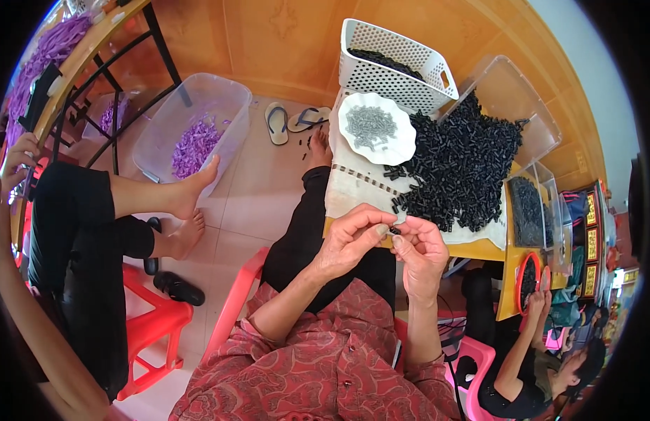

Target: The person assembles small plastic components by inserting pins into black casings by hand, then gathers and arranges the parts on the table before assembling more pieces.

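Over the near edge of the table, my two hands meet at the fingertips. My left hand [347, 242] is closed in a pinch at a small black piece [394, 231]. My right hand [422, 256] is closed too, its thumb and fingertips pressed at the same spot. The fingers partly cover the piece, so its full shape is hidden. Just beyond them a big heap of short black tubular pieces [458, 165] spreads over a white cloth [349, 189]. Left of the heap, a white scalloped dish [402, 149] holds many small clear grey pieces [369, 126].
Behind the dish stands a white perforated basket [388, 77] with black pieces inside. Clear plastic bins [504, 81] are at the right. A co-worker's hands [539, 302] work over a red-rimmed tray [525, 270]. Left, another person's legs [139, 203] reach toward a bin [223, 165] of purple strips.
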Demonstrator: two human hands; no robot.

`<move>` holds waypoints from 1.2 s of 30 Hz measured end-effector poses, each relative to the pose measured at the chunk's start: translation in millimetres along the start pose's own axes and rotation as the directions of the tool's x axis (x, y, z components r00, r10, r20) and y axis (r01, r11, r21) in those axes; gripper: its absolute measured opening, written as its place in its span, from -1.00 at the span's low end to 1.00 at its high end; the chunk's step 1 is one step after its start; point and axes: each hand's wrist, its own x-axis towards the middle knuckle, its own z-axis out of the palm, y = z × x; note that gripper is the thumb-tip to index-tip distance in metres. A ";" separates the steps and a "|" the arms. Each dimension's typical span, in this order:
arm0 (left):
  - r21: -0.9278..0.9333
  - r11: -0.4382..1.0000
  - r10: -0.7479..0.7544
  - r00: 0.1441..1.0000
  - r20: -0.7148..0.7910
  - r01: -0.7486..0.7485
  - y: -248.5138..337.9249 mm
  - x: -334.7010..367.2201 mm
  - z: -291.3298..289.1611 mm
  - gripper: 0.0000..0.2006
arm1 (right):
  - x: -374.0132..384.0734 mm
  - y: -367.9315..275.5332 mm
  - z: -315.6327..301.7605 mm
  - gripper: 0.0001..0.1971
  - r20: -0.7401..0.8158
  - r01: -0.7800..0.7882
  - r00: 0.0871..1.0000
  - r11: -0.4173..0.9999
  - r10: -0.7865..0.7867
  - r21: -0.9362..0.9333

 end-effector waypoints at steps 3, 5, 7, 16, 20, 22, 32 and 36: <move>0.012 1.000 -0.022 1.000 0.014 0.022 1.1 -3.4 5.7 -0.80 | -3.6 -0.7 -3.0 -0.67 0.007 0.036 0.999 0.999 -0.036 -0.023; -0.082 0.992 -0.092 0.996 0.012 0.093 -1.6 -6.0 7.4 -0.81 | -6.1 -1.1 -3.3 -0.67 0.013 0.055 0.998 0.998 -0.055 -0.033; -0.204 0.963 -0.180 0.984 -0.001 0.176 -5.7 -6.5 7.4 -0.81 | -8.1 -4.3 -1.4 -0.67 0.043 0.124 0.992 0.985 -0.120 -0.124; -0.571 0.769 -0.322 0.946 0.047 0.289 -14.2 -3.7 10.2 -0.80 | -9.1 -13.3 -2.8 -0.72 0.039 0.092 0.995 0.982 -0.087 -0.166; -0.582 0.749 -0.345 0.936 0.068 0.318 -13.5 -3.4 15.4 -0.80 | -6.7 -9.8 -8.0 -0.76 0.034 0.102 0.995 0.984 -0.098 -0.146; -0.571 0.759 -0.344 0.937 0.058 0.314 -14.7 -3.8 17.4 -0.80 | -6.5 -7.6 -10.4 -0.78 0.028 0.079 0.997 0.990 -0.076 -0.120; -0.387 0.895 -0.280 0.955 -0.098 0.223 -23.0 -5.3 25.0 -0.83 | -3.5 -1.5 -13.4 -0.81 0.017 0.040 0.999 0.996 -0.039 -0.080; -0.217 0.957 -0.227 0.965 -0.133 0.195 -28.0 -6.1 22.8 -0.81 | -0.6 3.1 -15.9 -0.79 0.011 -0.003 1.000 0.998 0.004 -0.064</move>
